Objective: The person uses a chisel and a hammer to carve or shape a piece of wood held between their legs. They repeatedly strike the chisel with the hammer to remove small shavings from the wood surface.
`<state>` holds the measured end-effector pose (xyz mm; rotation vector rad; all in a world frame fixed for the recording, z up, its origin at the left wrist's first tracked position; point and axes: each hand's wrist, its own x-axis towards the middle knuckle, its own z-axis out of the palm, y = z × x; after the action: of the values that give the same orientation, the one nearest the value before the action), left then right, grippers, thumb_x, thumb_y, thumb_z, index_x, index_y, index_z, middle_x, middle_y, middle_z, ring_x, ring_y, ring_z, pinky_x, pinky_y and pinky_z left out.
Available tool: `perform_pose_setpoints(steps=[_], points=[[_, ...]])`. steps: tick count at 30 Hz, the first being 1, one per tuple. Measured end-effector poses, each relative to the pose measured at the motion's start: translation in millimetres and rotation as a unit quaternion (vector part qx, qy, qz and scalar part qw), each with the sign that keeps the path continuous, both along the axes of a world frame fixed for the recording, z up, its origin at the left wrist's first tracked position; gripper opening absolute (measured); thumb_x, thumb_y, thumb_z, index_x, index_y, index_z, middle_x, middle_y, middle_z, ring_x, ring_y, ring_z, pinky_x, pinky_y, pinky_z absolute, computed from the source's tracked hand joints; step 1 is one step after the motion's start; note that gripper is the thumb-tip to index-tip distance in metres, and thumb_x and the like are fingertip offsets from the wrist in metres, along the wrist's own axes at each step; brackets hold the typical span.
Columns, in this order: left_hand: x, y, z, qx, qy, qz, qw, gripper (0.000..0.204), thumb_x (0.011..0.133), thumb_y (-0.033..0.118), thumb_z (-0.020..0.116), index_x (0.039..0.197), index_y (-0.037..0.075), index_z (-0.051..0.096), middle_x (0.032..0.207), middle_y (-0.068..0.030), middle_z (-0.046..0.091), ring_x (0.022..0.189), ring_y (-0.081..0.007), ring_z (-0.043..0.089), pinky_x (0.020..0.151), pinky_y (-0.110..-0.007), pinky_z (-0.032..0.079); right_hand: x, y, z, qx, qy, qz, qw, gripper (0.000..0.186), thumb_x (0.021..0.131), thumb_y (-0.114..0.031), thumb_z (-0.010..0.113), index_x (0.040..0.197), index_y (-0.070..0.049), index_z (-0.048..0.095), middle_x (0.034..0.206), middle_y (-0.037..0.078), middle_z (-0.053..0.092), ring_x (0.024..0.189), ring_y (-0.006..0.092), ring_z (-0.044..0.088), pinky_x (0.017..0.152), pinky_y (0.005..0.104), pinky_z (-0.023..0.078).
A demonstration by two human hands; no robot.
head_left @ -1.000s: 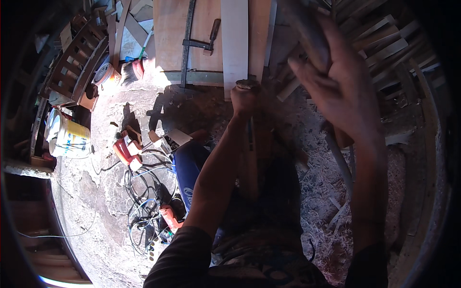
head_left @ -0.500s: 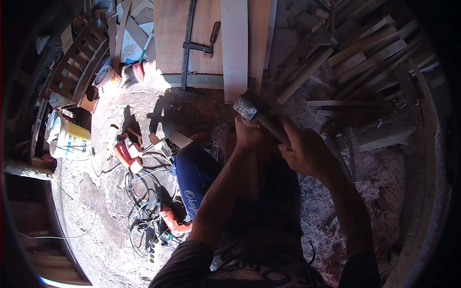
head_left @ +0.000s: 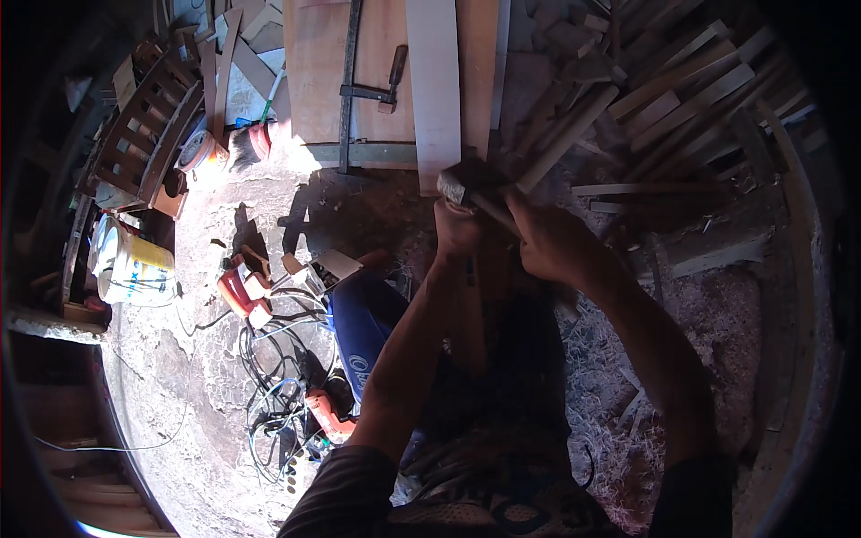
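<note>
My right hand (head_left: 552,240) is wrapped round the handle of a hammer (head_left: 459,182) with a heavy, worn metal head. That head is right above my left hand (head_left: 457,231), which is closed in a fist. Whatever the left fist grips is hidden under the hammer and in shadow. Below the hands, a length of wood (head_left: 470,323) runs toward me between my legs, its details dark.
A bar clamp (head_left: 348,108) lies over wide boards (head_left: 314,63) ahead. Stacked timber (head_left: 691,99) fills the far right. To the left are a white bucket (head_left: 139,269), an orange power tool (head_left: 327,415), tangled cables (head_left: 269,359) and a red tool (head_left: 242,289). Shavings (head_left: 619,386) cover the floor at right.
The hammer has come slightly down and left, its head now closer over my left fist. My right hand moved left and up with it. The view has shifted a little.
</note>
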<state>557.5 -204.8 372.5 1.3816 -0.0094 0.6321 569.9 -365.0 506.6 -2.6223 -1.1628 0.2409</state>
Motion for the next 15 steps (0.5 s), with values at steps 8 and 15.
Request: perform_pose_setpoints(steps=[8, 15], points=[[43.3, 28.6, -28.0, 0.006, 0.150, 0.089, 0.985, 0.016, 0.078, 0.012, 0.076, 0.089, 0.001, 0.072, 0.088, -0.0098, 0.075, 0.084, -0.0141, 0.070, 0.074, -0.031, 0.054, -26.4, -6.1, 82.4, 0.211, 0.041, 0.009, 0.976, 0.067, 0.086, -0.011, 0.069, 0.145, -0.008, 0.038, 0.091, 0.022, 0.070, 0.085, 0.0351, 0.072, 0.076, 0.0442, 0.056], [25.4, 1.4, -17.5, 0.076, 0.125, 0.136, 0.980, 0.013, 0.082, 0.012, 0.068, 0.091, 0.002, 0.072, 0.092, -0.0071, 0.073, 0.085, -0.0124, 0.066, 0.075, -0.030, 0.053, -14.8, 48.0, 155.7, 0.373, -0.200, -0.097, 0.901, 0.039, 0.092, 0.004, 0.055, 0.129, -0.003, 0.046, 0.077, 0.009, 0.053, 0.064, 0.0157, 0.049, 0.064, 0.0325, 0.048]])
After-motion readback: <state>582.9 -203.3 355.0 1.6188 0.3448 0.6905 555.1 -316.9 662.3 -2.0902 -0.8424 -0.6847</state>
